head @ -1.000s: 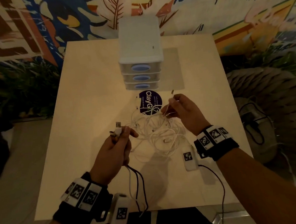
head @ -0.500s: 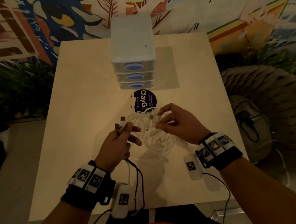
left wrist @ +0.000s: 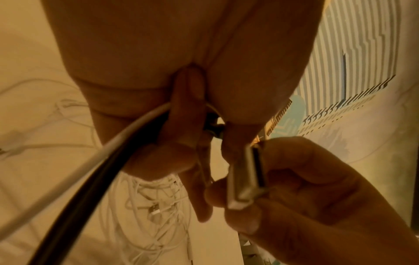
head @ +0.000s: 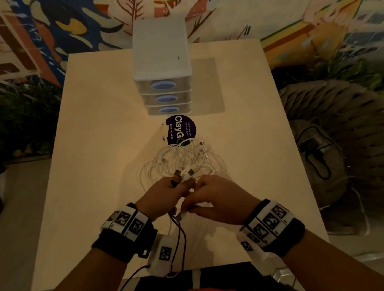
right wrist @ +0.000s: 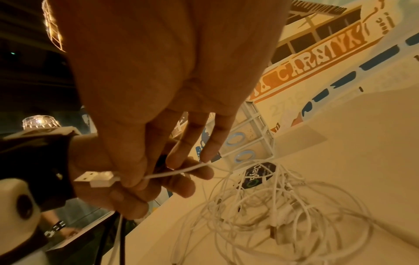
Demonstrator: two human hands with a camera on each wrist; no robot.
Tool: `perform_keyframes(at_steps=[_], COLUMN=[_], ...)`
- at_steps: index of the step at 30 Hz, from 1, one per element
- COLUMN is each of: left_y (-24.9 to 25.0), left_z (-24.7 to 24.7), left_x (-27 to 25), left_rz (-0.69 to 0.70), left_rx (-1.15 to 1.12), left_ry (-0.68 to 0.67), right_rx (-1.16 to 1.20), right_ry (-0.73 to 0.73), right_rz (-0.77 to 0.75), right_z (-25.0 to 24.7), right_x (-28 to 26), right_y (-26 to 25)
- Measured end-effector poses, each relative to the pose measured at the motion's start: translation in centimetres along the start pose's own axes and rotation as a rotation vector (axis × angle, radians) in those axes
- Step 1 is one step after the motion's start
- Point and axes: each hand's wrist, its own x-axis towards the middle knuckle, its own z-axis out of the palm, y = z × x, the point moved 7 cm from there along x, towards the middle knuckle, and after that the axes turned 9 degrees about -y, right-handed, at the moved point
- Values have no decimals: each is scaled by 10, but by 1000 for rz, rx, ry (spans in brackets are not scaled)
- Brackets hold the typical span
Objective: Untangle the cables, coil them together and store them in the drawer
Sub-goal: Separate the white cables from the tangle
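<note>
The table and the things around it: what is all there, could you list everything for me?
table: one, pale beige, centre.
drawer unit: one, white, three blue-handled drawers, all shut, at the table's far edge.
round sticker: one, dark purple, on the table before the unit.
white cables: a tangled pile, count unclear, partly over the sticker.
black cable: one, running through the left hand.
white USB plug: one, in the right hand.
mural wall: behind the table.
left hand: grips cable ends.
right hand: pinches the plug's cable.
</note>
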Motion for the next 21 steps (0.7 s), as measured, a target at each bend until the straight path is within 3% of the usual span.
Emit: perform_keyframes(at_steps=[3, 10, 12, 14, 16, 17, 19, 21], left_y=[1, 4, 8, 10, 8, 8, 9, 11], left_z=[1, 2, 1, 0, 1, 4, 13, 20], left_x=[-1, -2, -6, -9, -11, -13, -13, -13], left_rz=[38, 126, 167, 216, 247, 264, 285, 282], left_rx=[99, 50, 80, 162, 202, 208, 214, 211], left_ry=[-14, 18, 37, 65, 86, 82, 52, 43], right_rx=[-7, 66, 175, 230, 225, 260, 405, 444], right_ry=[31, 66, 195, 437, 606, 572, 306, 37], right_rz=[-81, -73, -11, 94, 283, 389, 561, 604], right_z=[-3, 9, -1, -24, -49, -56, -48, -33], right_x=[-3, -14, -23, -35, -42, -37, -16, 8], right_y=[-8, -7, 2, 19, 40, 50, 65, 67])
